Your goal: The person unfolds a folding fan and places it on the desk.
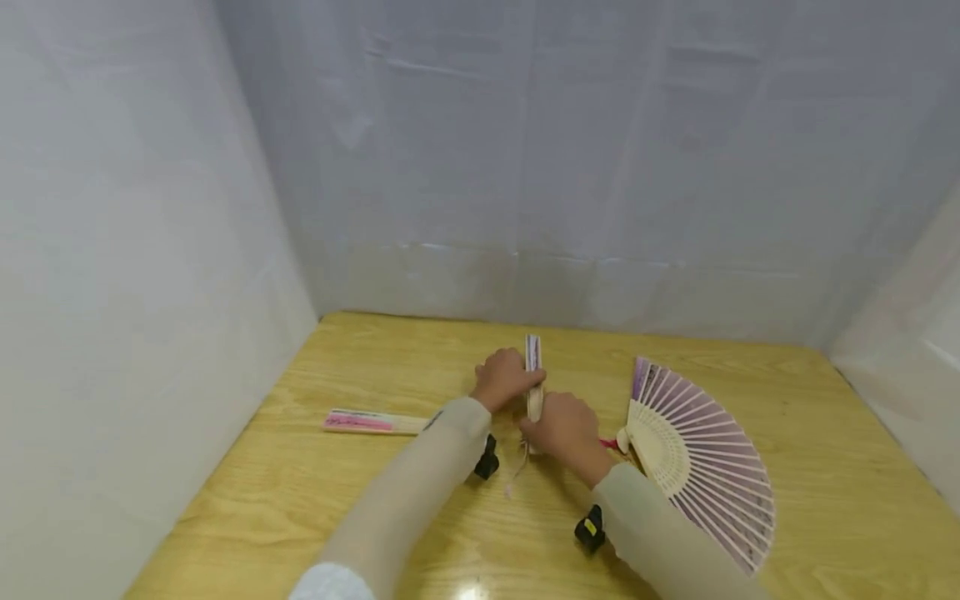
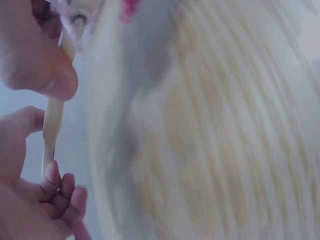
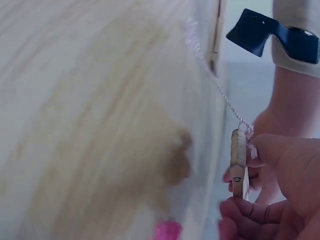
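1. Near the middle of the wooden table, between the two hands, is a folded fan, its length running from twelve to six o'clock in the head view.
2. At this fan's nine o'clock side, the left hand pinches it, thumb laid across the near face.
3. Toward five o'clock, the right hand grips the lower, riveted end between thumb and fingers.
4. From that end a pale pink cord hangs, pointing to about seven o'clock in the head view.
5. Around nine o'clock from the held fan, a pink-tipped closed fan lies on the table, its inner end hidden by the left sleeve.
6. Between three and four o'clock, a purple fan lies spread, a red tassel by its pivot.
7. At twelve o'clock, behind the table, hangs pale sheeting.
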The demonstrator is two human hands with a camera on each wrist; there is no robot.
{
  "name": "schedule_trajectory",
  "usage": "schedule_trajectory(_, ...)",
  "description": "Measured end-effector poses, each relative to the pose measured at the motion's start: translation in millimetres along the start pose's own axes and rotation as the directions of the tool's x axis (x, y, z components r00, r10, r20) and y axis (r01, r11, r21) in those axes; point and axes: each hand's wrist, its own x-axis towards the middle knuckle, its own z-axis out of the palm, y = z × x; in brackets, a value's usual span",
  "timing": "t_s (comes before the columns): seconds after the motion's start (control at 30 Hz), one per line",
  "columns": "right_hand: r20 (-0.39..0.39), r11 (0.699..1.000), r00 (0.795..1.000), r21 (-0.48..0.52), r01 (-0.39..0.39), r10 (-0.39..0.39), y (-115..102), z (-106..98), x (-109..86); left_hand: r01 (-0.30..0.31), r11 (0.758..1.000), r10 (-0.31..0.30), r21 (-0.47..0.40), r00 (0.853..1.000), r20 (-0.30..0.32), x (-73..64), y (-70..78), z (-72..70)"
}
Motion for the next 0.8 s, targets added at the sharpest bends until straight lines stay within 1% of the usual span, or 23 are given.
schedule_trajectory(0.07, -0.003, 0.998, 1.0, 0.059, 0.017, -0.017, 1, -5, -2.9, 0.005, 0.994, -0.003, -0.113, 1.0, 0.019, -2.7, 1.8, -3.8)
schedule_trajectory(0.1, -0.004, 0.996, 1.0, 0.091, 0.027, -0.027, 1, -8, -4.4, 0.009, 0.986, -0.004, -0.166, 1.0, 0.03, -4.8, 2.8, -5.8)
schedule_trajectory(0.17, 0.001, 0.988, 0.999, 0.152, 0.032, -0.032, 2, -11, -7.0, 0.018, 0.966, -0.007, -0.258, 0.999, 0.042, -9.0, 4.3, -9.6)
schedule_trajectory(0.23, 0.007, 0.977, 1.0, 0.214, 0.026, -0.028, 4, -14, -9.9, 0.035, 0.937, -0.018, -0.347, 0.998, 0.053, -12.9, 6.4, -13.2)
schedule_trajectory(0.27, 0.009, 0.97, 1.0, 0.244, 0.025, -0.028, 5, -16, -11.1, 0.05, 0.918, -0.026, -0.394, 0.997, 0.066, -14.9, 7.5, -14.8)
schedule_trajectory(0.3, 0.012, 0.961, 1.0, 0.274, 0.02, -0.025, 6, -17, -12.2, 0.066, 0.891, -0.034, -0.448, 0.996, 0.08, -16.9, 8.7, -16.5)
schedule_trajectory(0.33, 0.01, 0.954, 1.0, 0.3, 0.017, -0.021, 7, -18, -13.3, 0.086, 0.859, -0.042, -0.505, 0.994, 0.098, -18.5, 9.9, -18.3)
schedule_trajectory(0.43, -0.006, 0.935, 0.999, 0.352, 0.043, -0.043, 11, -21, -15.9, 0.15, 0.748, -0.056, -0.647, 0.985, 0.164, -22.7, 12.0, -23.3)
schedule_trajectory(0.5, -0.008, 0.918, 0.998, 0.392, 0.059, -0.061, 13, -22, -17.4, 0.174, 0.695, -0.054, -0.698, 0.98, 0.191, -25.0, 12.6, -26.5)
schedule_trajectory(0.57, -0.002, 0.9, 0.996, 0.429, 0.077, -0.084, 15, -22, -18.9, 0.181, 0.66, -0.044, -0.729, 0.978, 0.203, -28.1, 13.0, -30.3)
schedule_trajectory(0.63, 0.016, 0.875, 0.995, 0.477, 0.082, -0.102, 16, -22, -21.1, 0.191, 0.635, -0.04, -0.749, 0.976, 0.215, -33.0, 13.9, -35.0)
schedule_trajectory(0.7, 0.033, 0.853, 0.992, 0.515, 0.091, -0.126, 18, -22, -23.8, 0.2, 0.617, -0.032, -0.761, 0.973, 0.23, -39.2, 14.3, -38.8)
schedule_trajectory(0.77, 0.054, 0.835, 0.986, 0.54, 0.103, -0.157, 19, -21, -26.7, 0.209, 0.603, -0.023, -0.77, 0.969, 0.245, -45.9, 13.9, -41.0)
schedule_trajectory(0.8, 0.066, 0.826, 0.983, 0.553, 0.109, -0.174, 20, -21, -28.5, 0.212, 0.602, -0.018, -0.77, 0.968, 0.252, -48.6, 13.0, -40.9)
